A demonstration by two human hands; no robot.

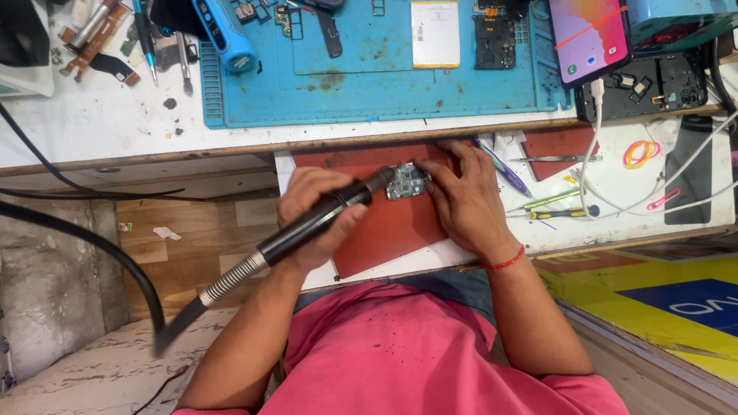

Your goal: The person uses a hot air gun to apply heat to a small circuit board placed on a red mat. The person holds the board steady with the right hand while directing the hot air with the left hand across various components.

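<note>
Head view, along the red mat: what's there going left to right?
Black hose → left hand gripping the hot-air handle → circuit board → right hand → purple pen → yellow screwdriver → rubber bands.

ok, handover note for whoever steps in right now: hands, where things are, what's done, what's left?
Left hand: gripping the black hot-air handle, nozzle at the left edge of the board.
Right hand: fingertips on the board, holding it on the red mat.
Nearby: tweezers, two small screwdrivers and a purple pen lie to the right; a lit phone sits on the blue mat above, cabled.
Done: board placed and steadied, nozzle on it.
Left: cannot tell from this view whether any part has been lifted; the board is too small to read.
</note>
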